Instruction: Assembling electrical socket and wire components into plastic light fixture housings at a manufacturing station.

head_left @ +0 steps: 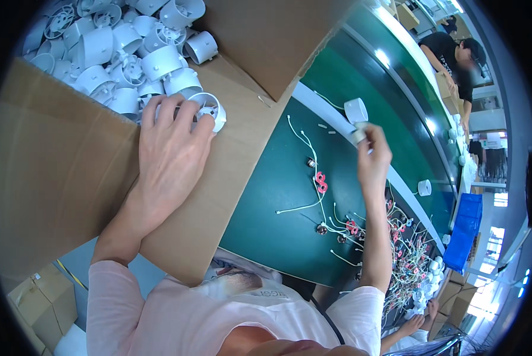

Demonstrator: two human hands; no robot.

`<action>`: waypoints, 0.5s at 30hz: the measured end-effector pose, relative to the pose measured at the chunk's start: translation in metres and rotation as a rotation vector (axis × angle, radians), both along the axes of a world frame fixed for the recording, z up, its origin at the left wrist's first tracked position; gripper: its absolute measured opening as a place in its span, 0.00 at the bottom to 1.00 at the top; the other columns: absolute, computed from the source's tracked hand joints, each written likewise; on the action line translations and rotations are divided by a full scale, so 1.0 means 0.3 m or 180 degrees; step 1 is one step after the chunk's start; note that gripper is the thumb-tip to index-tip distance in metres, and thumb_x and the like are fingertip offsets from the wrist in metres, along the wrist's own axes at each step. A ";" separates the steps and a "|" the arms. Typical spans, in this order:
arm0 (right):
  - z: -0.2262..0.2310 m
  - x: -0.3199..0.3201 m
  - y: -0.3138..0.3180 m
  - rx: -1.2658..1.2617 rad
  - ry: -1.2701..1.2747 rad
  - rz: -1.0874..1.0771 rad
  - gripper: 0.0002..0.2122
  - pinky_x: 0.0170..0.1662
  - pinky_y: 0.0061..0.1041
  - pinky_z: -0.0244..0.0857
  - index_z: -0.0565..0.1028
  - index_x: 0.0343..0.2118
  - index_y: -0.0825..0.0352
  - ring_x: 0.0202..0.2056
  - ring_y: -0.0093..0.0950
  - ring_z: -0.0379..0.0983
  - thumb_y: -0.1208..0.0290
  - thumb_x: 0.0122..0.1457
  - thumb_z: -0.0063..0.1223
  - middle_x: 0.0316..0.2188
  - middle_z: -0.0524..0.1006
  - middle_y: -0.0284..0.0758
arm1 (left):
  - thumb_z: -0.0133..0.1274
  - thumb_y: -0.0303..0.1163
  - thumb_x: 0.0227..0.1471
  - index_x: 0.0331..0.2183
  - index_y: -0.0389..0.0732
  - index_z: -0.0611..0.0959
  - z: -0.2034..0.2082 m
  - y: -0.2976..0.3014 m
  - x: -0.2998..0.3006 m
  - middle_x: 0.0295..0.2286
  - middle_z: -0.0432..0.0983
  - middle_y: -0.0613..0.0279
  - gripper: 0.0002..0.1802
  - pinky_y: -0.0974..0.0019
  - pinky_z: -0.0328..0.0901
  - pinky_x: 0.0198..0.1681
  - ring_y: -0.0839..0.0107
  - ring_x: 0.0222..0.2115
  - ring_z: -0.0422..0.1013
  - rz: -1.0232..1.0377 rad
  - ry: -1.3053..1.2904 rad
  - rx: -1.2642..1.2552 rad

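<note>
My left hand [174, 142] reaches over the cardboard box's edge, its fingers curled around a white round plastic housing [219, 114] with spokes inside. Many similar housings [97, 47] lie heaped in the box beyond it. My right hand [375, 155] is raised over the rim of the green conveyor, thumb and fingers pinched on a small whitish piece [359, 134], blurred and partly hidden. Just beyond that hand a white cup-shaped housing [355, 110] sits on the conveyor's edge, with a wire trailing left from it.
The open cardboard box [58, 172] fills the left side. On the green table [260, 190] lie small motors with red rings [320, 181] and white wires. A tangled wire heap [408, 255] and a blue bin [463, 231] are at right. Two other people work along the line.
</note>
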State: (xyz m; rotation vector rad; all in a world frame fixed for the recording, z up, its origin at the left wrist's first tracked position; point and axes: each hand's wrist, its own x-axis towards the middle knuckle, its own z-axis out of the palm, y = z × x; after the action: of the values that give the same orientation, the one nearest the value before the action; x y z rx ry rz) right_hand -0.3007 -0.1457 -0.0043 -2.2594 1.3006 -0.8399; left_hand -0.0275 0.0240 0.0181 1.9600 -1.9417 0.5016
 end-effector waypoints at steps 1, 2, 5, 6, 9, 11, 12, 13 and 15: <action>0.005 0.004 0.057 0.0263 0.0021 0.0370 0.08 0.34 0.22 0.64 0.72 0.35 0.70 0.30 0.27 0.71 0.82 0.52 0.45 0.29 0.74 0.35 | 0.58 0.28 0.37 0.27 0.38 0.74 0.023 0.001 -0.017 0.38 0.66 0.51 0.11 0.55 0.59 0.42 0.57 0.37 0.65 -0.0160 0.0170 -0.0073; 0.002 0.008 0.106 0.0298 0.0232 0.0721 0.08 0.34 0.23 0.64 0.72 0.35 0.70 0.30 0.28 0.72 0.83 0.52 0.46 0.29 0.74 0.36 | 0.58 0.26 0.37 0.27 0.37 0.74 0.035 0.002 -0.032 0.38 0.65 0.50 0.11 0.56 0.59 0.42 0.57 0.37 0.65 -0.0314 0.0339 -0.0146; -0.023 0.033 0.139 0.0060 0.0484 0.1179 0.08 0.35 0.23 0.64 0.71 0.35 0.70 0.30 0.28 0.72 0.83 0.51 0.47 0.30 0.74 0.36 | 0.57 0.24 0.38 0.27 0.37 0.74 0.002 -0.017 -0.087 0.38 0.66 0.49 0.10 0.56 0.60 0.41 0.53 0.36 0.65 -0.0768 0.1023 -0.0047; -0.043 0.046 0.139 -0.0177 0.0506 0.1329 0.09 0.34 0.23 0.65 0.71 0.36 0.70 0.30 0.27 0.72 0.83 0.50 0.47 0.30 0.74 0.36 | 0.56 0.22 0.39 0.27 0.37 0.74 -0.011 -0.015 -0.096 0.38 0.66 0.48 0.09 0.56 0.61 0.41 0.52 0.36 0.66 -0.0964 0.1349 0.0018; -0.062 0.057 0.154 -0.0226 0.0381 0.1377 0.10 0.34 0.23 0.66 0.71 0.37 0.70 0.31 0.26 0.73 0.83 0.50 0.48 0.32 0.75 0.36 | 0.56 0.22 0.39 0.31 0.37 0.73 -0.041 -0.014 -0.107 0.40 0.64 0.47 0.12 0.57 0.62 0.40 0.50 0.38 0.66 -0.1202 0.1751 0.0025; -0.062 0.059 0.164 0.0167 0.0111 0.1173 0.10 0.33 0.22 0.67 0.71 0.38 0.70 0.32 0.26 0.73 0.82 0.52 0.48 0.34 0.75 0.37 | 0.55 0.21 0.40 0.32 0.36 0.73 -0.039 -0.016 -0.103 0.41 0.64 0.46 0.13 0.57 0.63 0.40 0.49 0.38 0.66 -0.1317 0.1951 0.0015; -0.052 0.052 0.170 0.0154 0.0111 0.1183 0.10 0.33 0.22 0.67 0.71 0.38 0.70 0.32 0.26 0.73 0.82 0.52 0.48 0.34 0.75 0.37 | 0.55 0.22 0.40 0.35 0.37 0.72 -0.034 -0.019 -0.097 0.42 0.63 0.47 0.16 0.57 0.63 0.40 0.50 0.39 0.66 -0.1362 0.2325 0.0140; -0.033 0.039 0.176 0.0317 -0.0219 0.1020 0.10 0.32 0.22 0.67 0.71 0.39 0.71 0.32 0.26 0.73 0.81 0.53 0.47 0.34 0.75 0.38 | 0.55 0.22 0.40 0.37 0.38 0.71 -0.032 -0.019 -0.091 0.42 0.63 0.47 0.18 0.57 0.63 0.40 0.50 0.40 0.66 -0.1370 0.2704 0.0265; 0.017 0.012 0.184 0.0659 -0.0866 0.0683 0.10 0.29 0.22 0.67 0.70 0.41 0.72 0.31 0.27 0.73 0.80 0.55 0.46 0.35 0.75 0.40 | 0.56 0.22 0.41 0.40 0.38 0.70 -0.037 -0.013 -0.088 0.43 0.63 0.48 0.21 0.57 0.63 0.40 0.50 0.41 0.66 -0.1335 0.3090 0.0370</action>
State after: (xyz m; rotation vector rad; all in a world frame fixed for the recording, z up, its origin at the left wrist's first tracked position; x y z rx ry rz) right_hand -0.2971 -0.0904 0.0009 -1.9984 0.9566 -0.8564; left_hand -0.0539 0.0200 0.0071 1.3510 -1.6216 -0.5873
